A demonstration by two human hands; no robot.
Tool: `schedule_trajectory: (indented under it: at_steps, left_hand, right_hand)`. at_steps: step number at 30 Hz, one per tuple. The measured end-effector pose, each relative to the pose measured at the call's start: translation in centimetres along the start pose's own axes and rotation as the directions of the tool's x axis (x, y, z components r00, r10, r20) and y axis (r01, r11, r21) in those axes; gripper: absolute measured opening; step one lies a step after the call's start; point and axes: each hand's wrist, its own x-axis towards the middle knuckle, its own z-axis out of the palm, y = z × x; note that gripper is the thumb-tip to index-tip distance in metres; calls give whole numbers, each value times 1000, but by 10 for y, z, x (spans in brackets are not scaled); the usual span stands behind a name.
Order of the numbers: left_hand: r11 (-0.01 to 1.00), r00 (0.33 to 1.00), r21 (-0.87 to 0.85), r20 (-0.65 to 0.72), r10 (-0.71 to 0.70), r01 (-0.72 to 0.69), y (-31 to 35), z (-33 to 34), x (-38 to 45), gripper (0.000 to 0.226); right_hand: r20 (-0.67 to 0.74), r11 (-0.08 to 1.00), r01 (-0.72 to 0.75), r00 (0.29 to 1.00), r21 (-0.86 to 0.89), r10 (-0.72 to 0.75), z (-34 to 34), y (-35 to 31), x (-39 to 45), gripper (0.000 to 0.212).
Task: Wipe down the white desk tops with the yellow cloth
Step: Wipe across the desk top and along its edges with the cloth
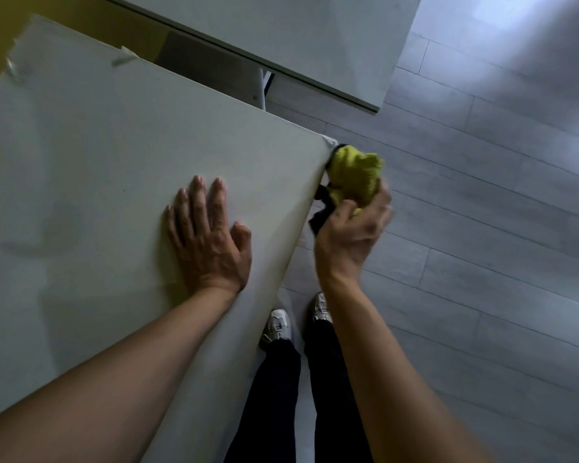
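Left hand: the left hand (208,238) lies flat on the near white desk top (97,182), a little left of the frame's centre, palm down, fingers straight and slightly spread, thumb tucked in at the right — it grasps nothing.

Right hand: the right hand (351,235) sits right of centre, off the desk's edge and over the floor, its fingers and thumb curled round the yellow cloth (355,175), which it grips from below.

Yellow cloth: bunched into a loose wad, it stands above the right hand and lies against the desk's right-hand corner, in the middle right of the frame. A dark strip (321,212) hangs at the cloth's left side, along the desk edge; whether it belongs to the cloth cannot be told.

Near desk top: it fills the left half of the frame, its edge running on a slant from the lower centre up to the corner by the cloth. Faint dull smears show on its left part.

Second desk top: another white desk top (315,38) lies across the upper centre of the frame, apart from the near one, with a white leg (261,91) showing in the gap between them.

Floor: grey planks (482,228) cover the right half of the frame.

Person: dark trousers (274,396) and pale shoes (278,325) show at the lower centre, just beside the desk's edge — both forearms are bare.
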Motion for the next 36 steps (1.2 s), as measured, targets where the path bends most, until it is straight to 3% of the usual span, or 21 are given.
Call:
schedule_trajectory:
  at_steps: [2,4,9,13,18,26,36]
  left_hand:
    - [1000,1000,9,-8,2,-2,-1,1,1,72]
    - [1000,1000,18,-4,-1,1,-1,1,2,72]
    - [1000,1000,25,4,-2,2,0,0,0,73]
    - [1000,1000,30,1,6,-6,1,1,1,74]
    - [999,1000,49,9,12,-13,0,2,-1,75]
    - [997,1000,75,0,16,-16,1,4,2,75]
    - [997,999,76,-13,34,-33,0,5,1,73]
  right_hand:
    - [-126,999,-32,991,41,37,-10,6,16,50]
    - [-124,999,-44,991,16,45,-20,14,21,45]
    - [137,994,-109,985,20,105,-15,24,-17,39]
    - [298,978,-134,951,161,82,20,16,-48,57]
    - [283,975,-106,958,196,47,33,19,-34,56]
    - [277,992,-123,953,-9,120,64,-14,39,60]
    - [308,998,-62,950,8,57,15,33,-102,68]
